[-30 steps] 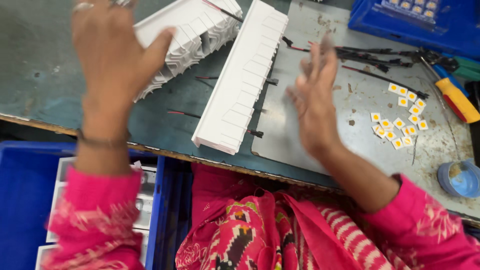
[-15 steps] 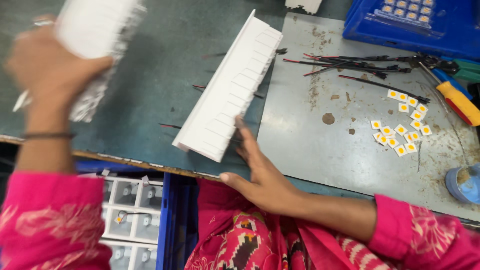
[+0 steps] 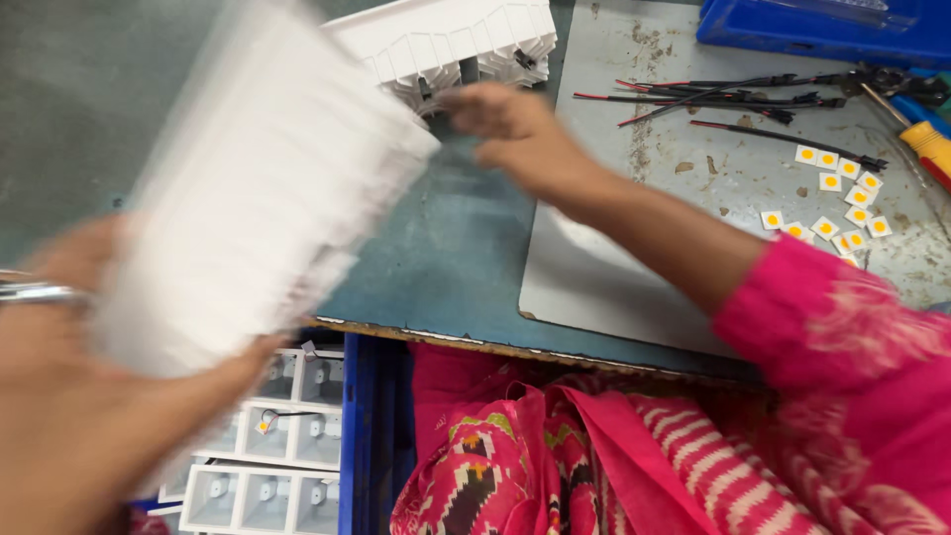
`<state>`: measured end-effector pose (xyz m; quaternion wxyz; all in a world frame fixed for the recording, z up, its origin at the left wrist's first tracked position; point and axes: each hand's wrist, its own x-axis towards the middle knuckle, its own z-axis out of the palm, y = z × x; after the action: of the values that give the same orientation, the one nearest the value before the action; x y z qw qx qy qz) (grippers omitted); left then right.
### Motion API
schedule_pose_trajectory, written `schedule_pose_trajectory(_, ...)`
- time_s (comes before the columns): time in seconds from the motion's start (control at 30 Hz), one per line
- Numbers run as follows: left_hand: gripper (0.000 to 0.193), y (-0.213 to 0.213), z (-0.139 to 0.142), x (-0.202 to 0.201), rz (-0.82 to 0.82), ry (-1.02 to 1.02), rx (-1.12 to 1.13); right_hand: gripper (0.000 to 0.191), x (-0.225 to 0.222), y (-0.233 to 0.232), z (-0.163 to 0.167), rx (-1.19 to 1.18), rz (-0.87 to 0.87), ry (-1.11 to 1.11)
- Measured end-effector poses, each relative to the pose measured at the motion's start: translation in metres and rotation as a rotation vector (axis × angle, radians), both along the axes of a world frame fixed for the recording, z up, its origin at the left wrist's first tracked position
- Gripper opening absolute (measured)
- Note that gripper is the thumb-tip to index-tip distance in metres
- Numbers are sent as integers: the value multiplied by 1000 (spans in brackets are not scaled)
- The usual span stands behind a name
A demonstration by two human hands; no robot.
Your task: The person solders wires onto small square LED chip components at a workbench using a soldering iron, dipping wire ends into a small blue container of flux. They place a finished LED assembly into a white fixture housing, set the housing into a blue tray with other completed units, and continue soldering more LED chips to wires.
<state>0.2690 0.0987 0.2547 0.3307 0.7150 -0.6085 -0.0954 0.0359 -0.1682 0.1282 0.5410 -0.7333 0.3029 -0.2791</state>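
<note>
Left hand (image 3: 69,396) clamped around a long white ribbed housing (image 3: 258,208), holding it tilted above the table edge; heavy motion blur, so finger detail is unreadable. Right hand (image 3: 515,134) reaches across to a second white housing (image 3: 446,40) at the far side of the green table (image 3: 436,248), fingers touching its lower edge; can't tell if it's gripped. Grey metal sheet (image 3: 634,248) to the right carries small square LED chips (image 3: 827,198) and black wires (image 3: 733,99). Blue crate (image 3: 371,436) below holds white multi-cell housings (image 3: 258,485).
</note>
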Motion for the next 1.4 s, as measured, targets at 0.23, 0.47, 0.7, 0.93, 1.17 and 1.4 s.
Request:
schedule_pose_trajectory(0.23, 69, -77, -23, -93, -175, -386, 117, 39, -163, -17, 20, -514, -405, 376)
schedule_pose_trajectory(0.47, 71, -115, -48, -146, -157, -346, 149, 24, -224, -72, -22, -1096, -351, 935)
schedule_pose_trajectory(0.7, 95, -105, -46, -138, -245, -359, 77, 15, -240, -60, -4, -1080, -485, 717)
schedule_pose_trajectory(0.93, 58, -65, -66, -118, -158, 74, 68, 17, -255, 0, 47, -1286, -617, 778)
schedule_pose_trajectory(1.17, 43, -65, -73, -130, -83, 163, -4, 19, -249, 115, 54, -455, -697, 663)
schedule_pose_trajectory(1.4, 45, -70, -73, -132, -68, 151, 25, 19, -236, 145, 22, -99, -686, 469)
